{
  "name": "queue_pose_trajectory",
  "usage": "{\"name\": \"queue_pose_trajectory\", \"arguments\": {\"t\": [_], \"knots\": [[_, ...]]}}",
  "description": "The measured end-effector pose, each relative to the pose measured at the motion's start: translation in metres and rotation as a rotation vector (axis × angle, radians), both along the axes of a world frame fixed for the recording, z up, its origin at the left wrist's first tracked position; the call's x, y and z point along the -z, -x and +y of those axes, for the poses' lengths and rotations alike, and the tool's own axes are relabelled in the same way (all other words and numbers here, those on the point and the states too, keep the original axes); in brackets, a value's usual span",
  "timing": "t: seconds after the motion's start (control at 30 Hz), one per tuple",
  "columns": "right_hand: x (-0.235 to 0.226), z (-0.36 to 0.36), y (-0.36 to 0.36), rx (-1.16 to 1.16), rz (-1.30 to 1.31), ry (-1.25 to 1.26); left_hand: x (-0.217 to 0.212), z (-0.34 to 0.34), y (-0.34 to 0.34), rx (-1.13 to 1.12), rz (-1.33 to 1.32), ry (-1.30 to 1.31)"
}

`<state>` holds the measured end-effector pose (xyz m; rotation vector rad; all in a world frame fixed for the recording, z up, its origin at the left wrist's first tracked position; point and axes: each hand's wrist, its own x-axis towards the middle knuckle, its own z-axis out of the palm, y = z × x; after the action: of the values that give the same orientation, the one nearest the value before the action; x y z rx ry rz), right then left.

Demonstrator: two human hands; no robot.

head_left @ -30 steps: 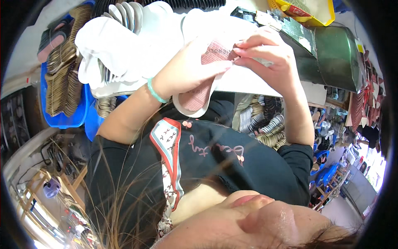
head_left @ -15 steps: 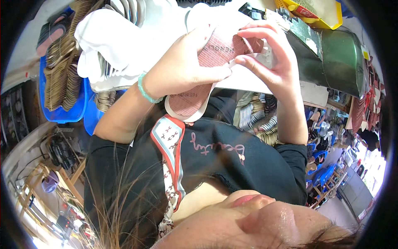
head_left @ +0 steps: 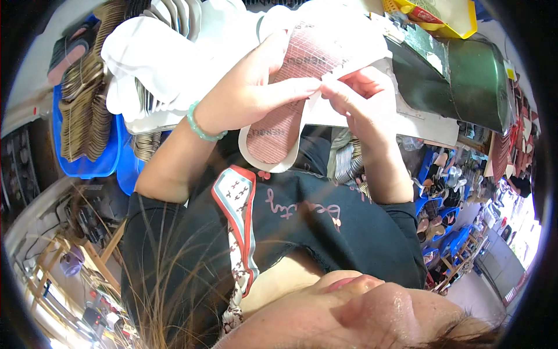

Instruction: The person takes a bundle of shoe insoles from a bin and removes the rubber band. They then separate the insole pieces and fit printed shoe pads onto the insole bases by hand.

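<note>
My left hand [head_left: 247, 93] is closed around a shoe insole [head_left: 273, 136], its thumb lying across the middle. The insole has a reddish-pink, grid-lined face and a pale rim. Its rounded end points toward my chest; the far end is washed out by glare. My right hand [head_left: 369, 107] is at the insole's right edge, thumb and fingers pinched on the pale rim beside my left thumb. The fingertips' exact hold is partly hidden. A green beaded bracelet [head_left: 203, 125] circles my left wrist.
White shoe-shaped pieces [head_left: 148, 55] are piled on the white table at left. Blue bins [head_left: 87, 167] beside it hold stacked brown-edged soles [head_left: 75, 128]. At right stand a dark green machine housing [head_left: 479, 81] and a yellow tray [head_left: 465, 23]. Striped pieces [head_left: 347, 163] lie below the table edge.
My right hand has come down and inward from the insole's far end, its spread fingers now curled into a pinch at the edge. The insole has turned slightly more upright in view.
</note>
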<state>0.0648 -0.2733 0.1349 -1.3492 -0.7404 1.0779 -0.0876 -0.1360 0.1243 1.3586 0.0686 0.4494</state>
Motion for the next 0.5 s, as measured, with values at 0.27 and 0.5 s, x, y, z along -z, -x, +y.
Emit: {"name": "queue_pose_trajectory", "arguments": {"t": [0.27,0.5], "knots": [[0.015,0.026,0.006,0.144,0.028,-0.084,0.008,0.011,-0.015,-0.218,0.064,-0.145],[0.029,0.02,-0.007,-0.192,-0.228,0.254,0.011,0.015,-0.027,-0.349,0.067,-0.12]]}}
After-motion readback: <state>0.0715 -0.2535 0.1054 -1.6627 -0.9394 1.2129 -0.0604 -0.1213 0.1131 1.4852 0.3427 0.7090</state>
